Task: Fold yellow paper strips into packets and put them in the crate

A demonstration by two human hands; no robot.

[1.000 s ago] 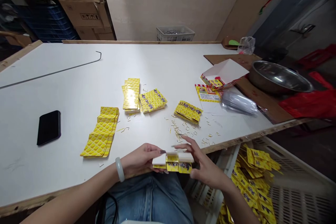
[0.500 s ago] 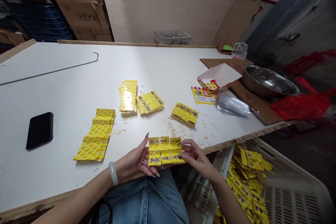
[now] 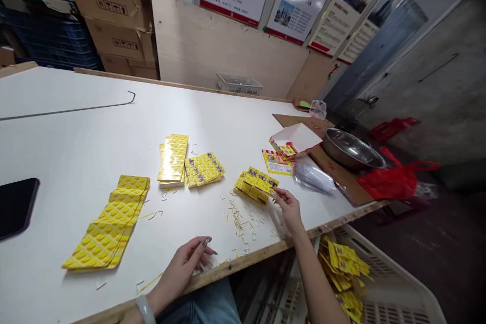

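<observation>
My right hand [image 3: 289,208] pinches the right edge of a yellow printed card sheet [image 3: 261,182], over a small stack of similar sheets [image 3: 245,191]. Whether the sheet lies on the stack or just above it, I cannot tell. My left hand [image 3: 186,262] rests at the table's front edge, empty, its fingers loosely apart. Left of centre are a pile of figure-printed yellow sheets [image 3: 205,168] and a glossy yellow stack [image 3: 173,158]. Longer creased yellow strips [image 3: 110,220] lie further left. Thin paper offcuts [image 3: 240,220] are scattered between my hands.
A black phone [image 3: 17,207] and a thin hooked rod [image 3: 76,110] lie on the left. To the right are an open carton [image 3: 304,139], clear plastic sleeves [image 3: 315,177] and a metal bowl [image 3: 353,149]. Below the edge stands a white crate [image 3: 402,283] with yellow pieces.
My right hand has carried the folded yellow sheet forward to the small stack. My left hand has let go of it and come down to the table edge. The view has tilted up.
</observation>
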